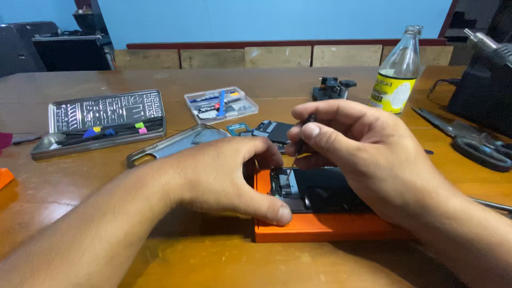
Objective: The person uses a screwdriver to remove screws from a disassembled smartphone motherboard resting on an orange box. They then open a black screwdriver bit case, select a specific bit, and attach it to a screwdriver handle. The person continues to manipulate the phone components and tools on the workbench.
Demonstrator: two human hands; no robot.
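One opened phone [320, 189] sat on an orange pad [320, 228] near the front edge of the wooden table [266, 85], just right of the middle, with its insides showing at the left end. The right hand [362, 154] pinched a thin screwdriver [300, 145] between thumb and fingers, tip down on the exposed parts. The left hand [224, 176] was curled narrow around the phone's left end, thumb pressed flat on the pad's near edge to steady it.

My guess at the risks: that tip looked tiny, so a slip could have scratched the board or nicked a cable right beside it. Any screw coming out could have rolled off the pad and vanished on the table, since I couldn't see a tray next to it. If the left hand eased off, the phone might have skidded.

Just behind the phone lay some loose parts [272, 129] and a clear phone case [176, 144] to the left. Farther left sat a metal tool tin [101, 120], and a small clear plastic box [221, 105] behind. A glass bottle [399, 72] stood far right, close enough that an elbow could have tipped it toward the scissors [469, 141].
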